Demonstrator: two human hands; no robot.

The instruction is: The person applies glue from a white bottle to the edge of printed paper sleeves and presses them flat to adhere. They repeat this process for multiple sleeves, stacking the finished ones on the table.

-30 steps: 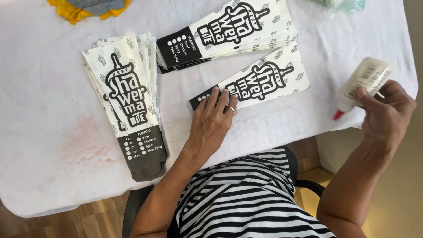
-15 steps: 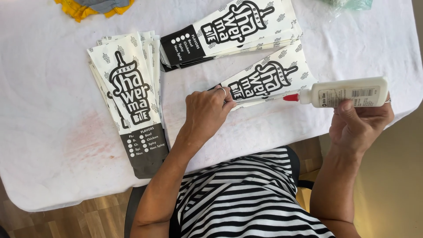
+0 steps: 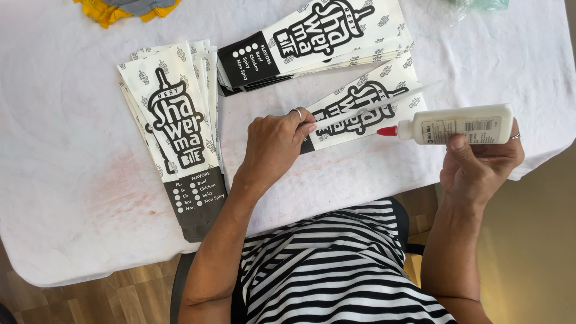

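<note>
The dark end of the paper sleeve (image 3: 366, 111) is hidden under the left hand (image 3: 276, 144), which is pressed flat on it. A glue bottle (image 3: 459, 125) is gripped by the right hand (image 3: 480, 165), its red tip just beside the sleeve's right edge.

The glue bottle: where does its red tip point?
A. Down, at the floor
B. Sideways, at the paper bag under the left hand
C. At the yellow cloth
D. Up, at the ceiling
B: the right hand holds the glue bottle level, red tip toward the paper bag that the left hand presses.
</note>
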